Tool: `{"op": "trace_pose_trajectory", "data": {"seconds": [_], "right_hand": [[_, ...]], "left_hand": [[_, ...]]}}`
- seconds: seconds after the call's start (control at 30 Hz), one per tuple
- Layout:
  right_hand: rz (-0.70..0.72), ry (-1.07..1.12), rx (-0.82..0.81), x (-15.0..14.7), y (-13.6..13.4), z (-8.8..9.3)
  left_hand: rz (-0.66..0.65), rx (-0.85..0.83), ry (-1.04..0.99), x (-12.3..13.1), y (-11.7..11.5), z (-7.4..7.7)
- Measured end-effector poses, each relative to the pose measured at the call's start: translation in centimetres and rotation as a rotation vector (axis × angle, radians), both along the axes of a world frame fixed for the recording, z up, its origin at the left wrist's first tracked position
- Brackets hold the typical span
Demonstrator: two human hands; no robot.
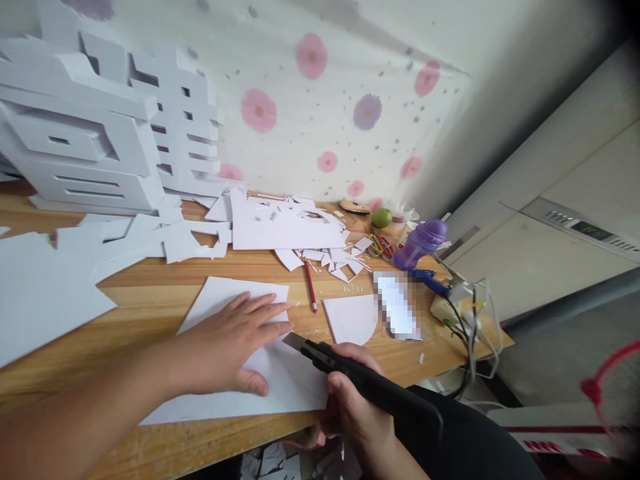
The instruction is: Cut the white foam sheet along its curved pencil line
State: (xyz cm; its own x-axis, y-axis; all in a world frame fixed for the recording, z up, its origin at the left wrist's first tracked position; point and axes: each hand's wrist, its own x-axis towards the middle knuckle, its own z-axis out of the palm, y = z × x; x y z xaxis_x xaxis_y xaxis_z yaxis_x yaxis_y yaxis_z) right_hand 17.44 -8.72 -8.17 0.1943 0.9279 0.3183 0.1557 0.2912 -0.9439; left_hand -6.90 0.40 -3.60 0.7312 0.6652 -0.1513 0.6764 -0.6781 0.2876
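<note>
My left hand (245, 340) lies flat with spread fingers on a white foam board sheet (225, 405) near the table's front edge. In my right hand (357, 400) is a black utility knife (373, 385), its blade pointing left and out. The blade tip is by my left fingertips, over the sheet's right part; whether it touches the board I cannot tell. Just right of the sheet lies a cut white piece with one rounded corner (351, 320). A red pencil (311, 287) rests behind these, between them and the scraps.
Cut white scraps (295, 227) pile up along the wall. White layered models (90, 140) stand at the back left. To the right are a phone (397, 307), a purple bottle (421, 245), scissors (383, 248), a blue glue gun (429, 281) and cables (470, 333).
</note>
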Motion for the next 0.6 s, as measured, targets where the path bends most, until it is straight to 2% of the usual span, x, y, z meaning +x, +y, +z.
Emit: {"op": "trace_pose_trajectory", "data": {"seconds": [0.13, 0.23, 0.4, 0.5, 0.6], "right_hand": [[-0.040, -0.025, -0.065, 0.2, -0.1, -0.3], [-0.087, -0.005, -0.029, -0.1, 0.0, -0.1], [-0.156, 0.045, 0.044, -0.8, 0.1, 0.2], [-0.154, 0.083, -0.022, -0.8, -0.5, 0.2], [-0.097, -0.003, -0.094, -0.6, -1.4, 0.3]], "left_hand": [[-0.030, -0.048, 0.073, 0.3, -0.3, 1.3], [-0.052, -0.084, 0.092, 0.3, -0.3, 1.7], [-0.046, -0.105, 0.079, 0.2, -0.2, 1.7], [-0.047, -0.105, 0.062, 0.1, -0.1, 1.4], [-0.046, -0.095, 0.045, 0.0, 0.0, 1.0]]}}
